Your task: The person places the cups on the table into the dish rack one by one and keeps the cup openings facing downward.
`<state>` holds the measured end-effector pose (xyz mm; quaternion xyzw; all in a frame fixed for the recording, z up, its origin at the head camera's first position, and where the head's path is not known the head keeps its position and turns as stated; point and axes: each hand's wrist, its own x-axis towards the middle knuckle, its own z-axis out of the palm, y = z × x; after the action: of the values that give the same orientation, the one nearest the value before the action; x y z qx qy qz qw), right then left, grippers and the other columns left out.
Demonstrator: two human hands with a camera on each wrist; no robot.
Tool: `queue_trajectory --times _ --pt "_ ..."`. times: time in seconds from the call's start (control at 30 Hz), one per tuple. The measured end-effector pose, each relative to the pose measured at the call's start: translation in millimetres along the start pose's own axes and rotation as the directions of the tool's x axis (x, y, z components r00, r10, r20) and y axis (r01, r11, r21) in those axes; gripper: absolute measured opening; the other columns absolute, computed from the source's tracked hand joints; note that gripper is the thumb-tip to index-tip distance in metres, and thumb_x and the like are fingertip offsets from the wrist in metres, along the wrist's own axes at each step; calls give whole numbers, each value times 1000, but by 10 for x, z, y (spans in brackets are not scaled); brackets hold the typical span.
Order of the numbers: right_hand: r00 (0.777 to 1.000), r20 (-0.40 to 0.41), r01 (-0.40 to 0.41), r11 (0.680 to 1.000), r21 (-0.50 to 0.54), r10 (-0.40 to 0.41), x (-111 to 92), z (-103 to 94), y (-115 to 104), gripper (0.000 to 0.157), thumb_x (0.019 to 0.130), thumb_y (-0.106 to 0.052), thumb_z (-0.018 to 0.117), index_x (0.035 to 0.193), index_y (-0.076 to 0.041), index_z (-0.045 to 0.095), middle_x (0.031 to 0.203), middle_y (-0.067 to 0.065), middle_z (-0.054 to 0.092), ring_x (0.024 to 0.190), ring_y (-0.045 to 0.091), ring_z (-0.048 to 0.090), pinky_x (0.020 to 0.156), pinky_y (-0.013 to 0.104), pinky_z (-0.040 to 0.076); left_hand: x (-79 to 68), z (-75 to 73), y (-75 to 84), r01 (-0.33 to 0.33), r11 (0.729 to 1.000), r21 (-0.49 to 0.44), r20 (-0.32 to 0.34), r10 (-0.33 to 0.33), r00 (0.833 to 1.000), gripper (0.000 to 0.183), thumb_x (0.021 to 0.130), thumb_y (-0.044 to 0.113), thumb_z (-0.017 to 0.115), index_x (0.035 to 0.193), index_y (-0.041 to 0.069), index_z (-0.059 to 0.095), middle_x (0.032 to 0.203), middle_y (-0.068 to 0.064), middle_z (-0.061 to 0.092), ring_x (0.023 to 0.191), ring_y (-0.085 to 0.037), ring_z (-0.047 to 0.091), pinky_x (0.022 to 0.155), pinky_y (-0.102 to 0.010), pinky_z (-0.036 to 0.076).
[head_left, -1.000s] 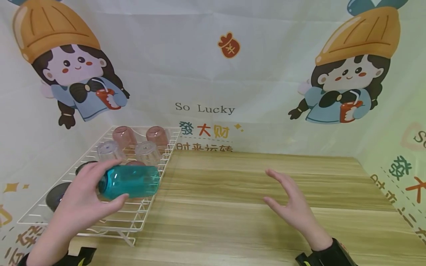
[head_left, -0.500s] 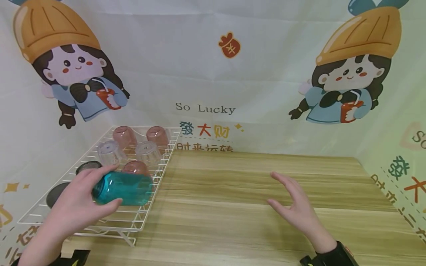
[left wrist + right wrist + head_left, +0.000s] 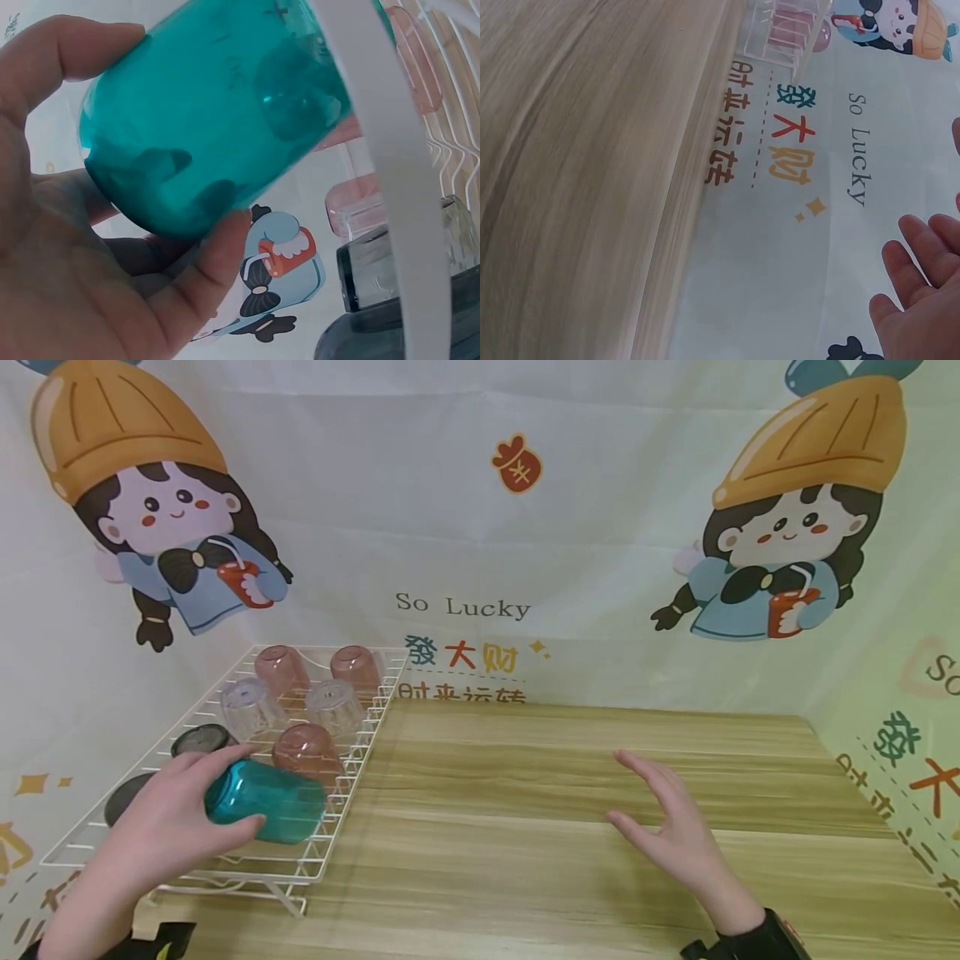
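Observation:
My left hand [image 3: 161, 818] grips a see-through teal cup [image 3: 273, 802] by its base end, the cup tilted with its other end low over the front part of a white wire rack [image 3: 315, 860]. In the left wrist view, the thumb and fingers curl round the teal cup [image 3: 202, 112]. A pink cup [image 3: 303, 747] stands upside down just behind it, and a dark grey cup [image 3: 202, 739] is behind the fingers. Another dark cup [image 3: 127, 797] is partly hidden by the hand. My right hand [image 3: 678, 835] hovers over the table, fingers spread apart, holding nothing.
Farther back on the rack are two clear cups [image 3: 333, 706] and two pink cups [image 3: 281, 668], all upside down. The rack stands on short legs at the left of the wooden table [image 3: 510, 827]. A printed cloth [image 3: 585, 552] hangs behind and at the sides.
The teal cup has come down and left toward the rack's front, its far end tipping lower, uncovering the pink cup behind. My right hand has shifted slightly right and down.

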<state>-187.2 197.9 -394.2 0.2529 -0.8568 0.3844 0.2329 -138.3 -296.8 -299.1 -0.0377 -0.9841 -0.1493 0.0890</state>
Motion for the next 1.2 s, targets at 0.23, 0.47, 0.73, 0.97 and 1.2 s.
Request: queue_trajectory --times 0.23,0.47,0.73,0.97,1.2 --pt "1000 -10 5 1000 -7 -5 -10 -13 3 72 76 -5 77 140 -10 45 136 7 53 121 19 45 98 27 35 33 44 -81 31 999 43 26 -32 999 89 66 44 80 136 2 45 117 -35 49 94 -47 51 58 -50 53" --pt "999 -24 35 999 -34 -36 -18 -2 43 74 72 -4 78 139 -7 45 134 9 54 120 21 46 98 27 35 52 86 -75 13 998 63 48 -16 999 88 64 40 81 134 -1 47 116 -34 50 91 -44 53 58 -48 53" --pt "999 -18 32 997 -76 -33 -31 -8 66 74 71 -4 79 137 -3 46 132 12 55 117 26 47 95 41 37 65 167 -41 30 995 98 61 -36 997 92 62 42 80 135 -3 46 116 -34 51 88 -42 53 58 -48 52" --pt "999 -16 27 996 -81 -29 -28 -26 93 74 71 -5 79 137 -2 45 132 14 54 118 30 47 96 50 37 89 225 -5 14 993 117 70 -23 997 92 61 40 80 133 -6 46 113 -34 52 87 -40 54 58 -47 51" --pt "1000 -11 25 997 -78 -25 -19 -57 114 75 71 -3 79 138 -3 44 133 15 53 119 33 46 96 55 35 122 264 12 20 987 159 97 -36 995 95 61 44 79 134 -6 46 111 -33 54 85 -39 55 57 -48 51"
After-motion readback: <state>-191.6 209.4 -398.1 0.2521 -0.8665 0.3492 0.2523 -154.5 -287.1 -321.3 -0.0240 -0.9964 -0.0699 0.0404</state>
